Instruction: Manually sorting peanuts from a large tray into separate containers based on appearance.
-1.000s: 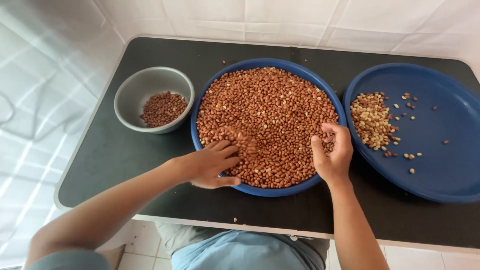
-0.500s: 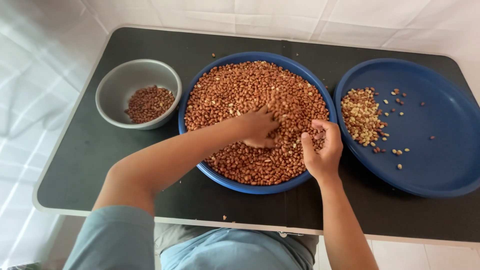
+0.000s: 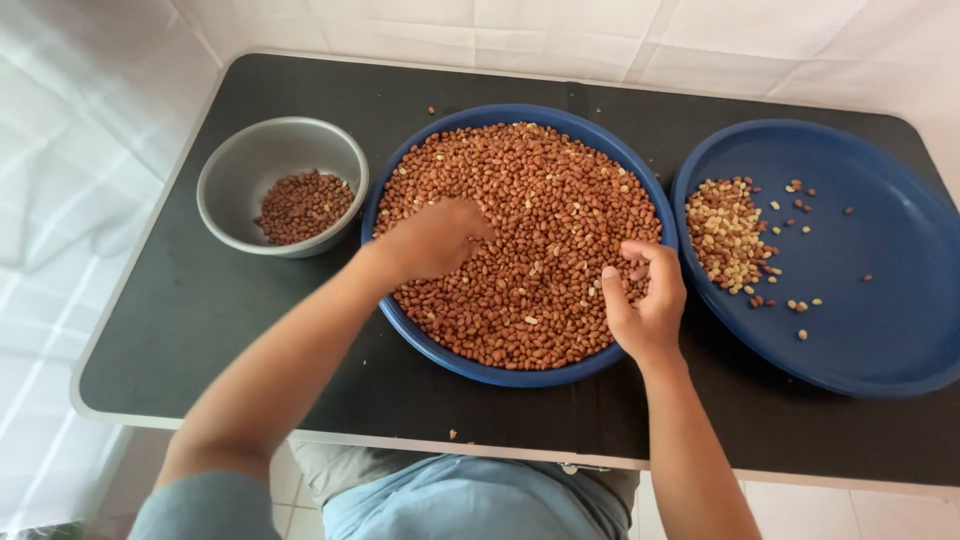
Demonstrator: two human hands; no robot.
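On my far left I have a grey metal bowl (image 3: 282,186) sitting on the black table (image 3: 180,330), with a small heap of dark reddish peanuts (image 3: 303,205) inside, lying toward its right wall. Just beside it, rims nearly touching, comes the big blue dish (image 3: 519,372), filled almost edge to edge with red-skinned peanuts (image 3: 545,215). My left hand (image 3: 433,240) is down in the left half of that pile, palm down, fingers loosely curled and resting on the nuts; I cannot tell whether anything is pinched underneath. Moving right, my right hand (image 3: 645,298) sits over the dish's right rim, fingers and thumb drawn in to a narrow pinch above the peanuts at the edge; whether a nut is caught between them, I cannot make out. Further right, a second blue dish (image 3: 880,330) lies near the first, holding a pale mound of skinned peanuts (image 3: 725,232) by its left side, with a few strays scattered across the bare blue. White tiles (image 3: 600,30) run behind the table.
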